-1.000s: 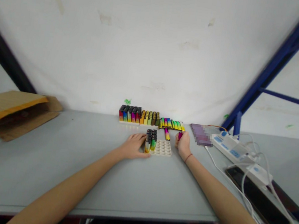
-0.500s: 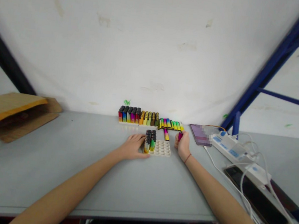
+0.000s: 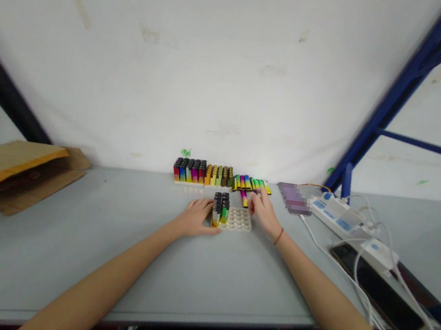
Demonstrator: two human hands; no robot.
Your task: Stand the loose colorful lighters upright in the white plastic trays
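Note:
A white tray [image 3: 241,219] with round holes lies on the grey table [image 3: 198,270]. Several upright lighters [image 3: 221,207] with black caps fill its left end. My left hand [image 3: 196,217] rests flat on the table, fingers spread, thumb against the tray's left side. My right hand [image 3: 263,212] hovers over the tray's far right corner, fingers pinched on a lighter of which only a dark tip shows. A loose lighter [image 3: 244,198] lies just left of those fingertips. Behind, a row of upright lighters [image 3: 203,172] and several lying ones [image 3: 252,183] line the wall.
An open cardboard box [image 3: 8,172] lies at the far left. At the right are a power strip [image 3: 338,214] with white cables, a dark phone [image 3: 382,294] and a purple blurred item [image 3: 292,197]. A blue rack post [image 3: 376,120] rises at the right.
My right hand has moved left from beside the tray to its far right corner, near the loose lighter. The magenta lighter it held upright no longer shows plainly. My left hand stays put.

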